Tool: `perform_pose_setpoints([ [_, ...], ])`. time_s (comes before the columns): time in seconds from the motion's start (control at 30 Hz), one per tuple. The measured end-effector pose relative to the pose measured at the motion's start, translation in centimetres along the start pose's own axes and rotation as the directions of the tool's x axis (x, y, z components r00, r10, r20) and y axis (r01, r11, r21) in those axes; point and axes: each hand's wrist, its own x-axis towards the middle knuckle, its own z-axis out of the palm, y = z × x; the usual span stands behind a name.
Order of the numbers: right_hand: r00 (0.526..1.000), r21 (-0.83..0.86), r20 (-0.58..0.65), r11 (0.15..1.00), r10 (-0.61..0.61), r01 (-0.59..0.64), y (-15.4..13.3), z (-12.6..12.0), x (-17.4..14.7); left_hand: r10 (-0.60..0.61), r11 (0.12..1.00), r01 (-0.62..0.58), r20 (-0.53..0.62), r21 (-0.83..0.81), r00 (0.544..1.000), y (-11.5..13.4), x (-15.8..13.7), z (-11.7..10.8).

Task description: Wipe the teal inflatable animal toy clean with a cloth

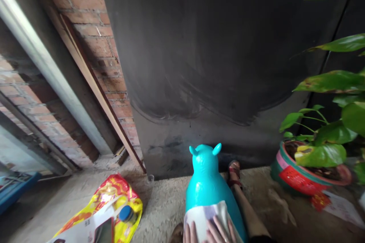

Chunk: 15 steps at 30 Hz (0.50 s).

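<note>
The floor [159, 205] was rough, pale concrete, meeting a dark, smeared wall [216, 45]; bare brick [94, 38] and a slanting grey pipe [42, 60] stood to the left; a potted plant [310, 159] in a red and green pot sat at the right; a yellow and red bag [108, 205] lay on the floor at the lower left, with a blue-capped bottle [127, 214] on it. A turquoise inflatable animal toy [207, 182] stood upright at the bottom centre, its ears towards the wall; a white cloth [203, 216] lay over its back. The left hand [189, 233] and right hand [219, 231] lay close together, fingers extended flat, pressing on the cloth; a sandalled foot [235, 172] rested just beside the toy.
</note>
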Motion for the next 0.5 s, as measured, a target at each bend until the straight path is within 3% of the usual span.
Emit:
perform_pose_setpoints([
  [0.1, 1.000, 0.014, -0.006, 1.000, -0.006, 0.006, -0.6, -0.7, -0.9, 0.182, 0.983, -0.177, -0.132, 0.049, 0.974, 5.2, 3.2, -1.0],
  [0.2, 1.000, 0.022, -0.018, 1.000, 0.001, 0.000, -0.8, -1.3, -1.2, 0.262, 0.963, -0.243, -0.190, 0.117, 0.946, 6.4, 3.9, -1.0],
  [0.3, 0.999, 0.028, -0.022, 0.999, 0.028, -0.027, -1.5, -0.9, -2.7, 0.217, 0.966, -0.185, -0.174, 0.182, 0.961, 3.1, 1.4, 0.2],
  [0.5, 0.996, 0.005, 0.065, 0.998, 0.067, -0.068, -6.6, 3.8, -10.0, 0.030, 0.958, -0.002, -0.095, 0.288, 0.995, -8.5, -4.7, 4.2],
])
